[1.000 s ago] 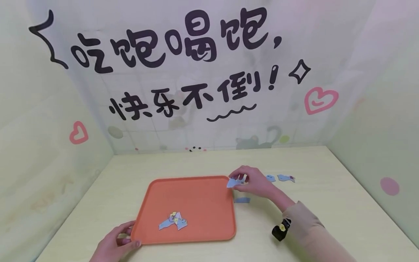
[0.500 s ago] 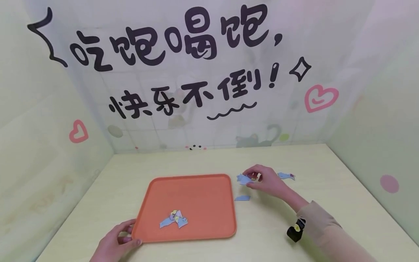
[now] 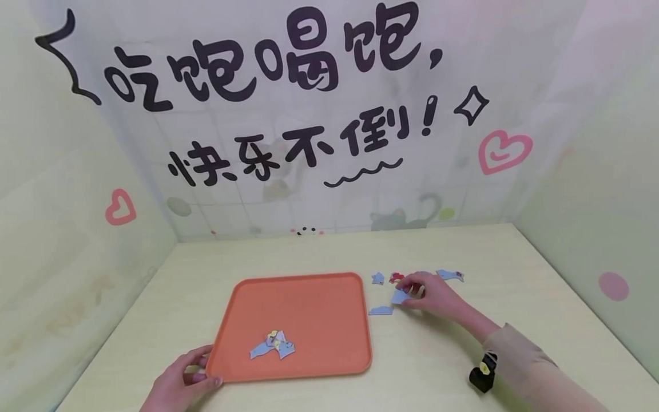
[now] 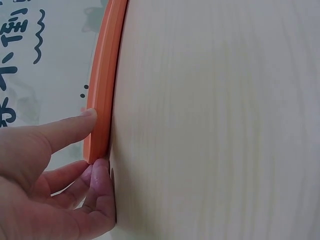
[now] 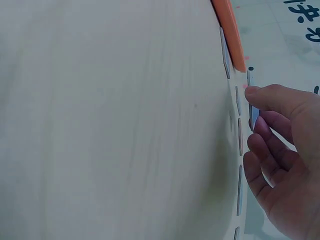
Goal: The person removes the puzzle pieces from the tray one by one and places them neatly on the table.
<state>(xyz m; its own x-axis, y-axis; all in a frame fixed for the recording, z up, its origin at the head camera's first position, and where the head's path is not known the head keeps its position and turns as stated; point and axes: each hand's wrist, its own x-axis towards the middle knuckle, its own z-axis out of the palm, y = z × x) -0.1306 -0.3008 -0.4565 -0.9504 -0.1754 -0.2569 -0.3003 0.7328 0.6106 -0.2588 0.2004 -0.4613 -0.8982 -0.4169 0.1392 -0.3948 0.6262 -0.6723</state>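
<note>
My L hand (image 3: pixel 177 379): grips orange tray (image 3: pixel 309 306) at near-L corner. My R hand (image 3: pixel 428 294): pinches 1 blue pc. (image 3: pixel 399 297), held clear of tabletop (image 3: pixel 412 355), R of tray. Overlapping pcs. (image 3: pixel 262 349), multicol., in tray, nr. front edge. Loose pcs. (image 3: pixel 381 311), flat on tabletop, R of tray, approx. 5.

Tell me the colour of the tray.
The tray is a plain reddish orange; the head view shows it best.
</note>
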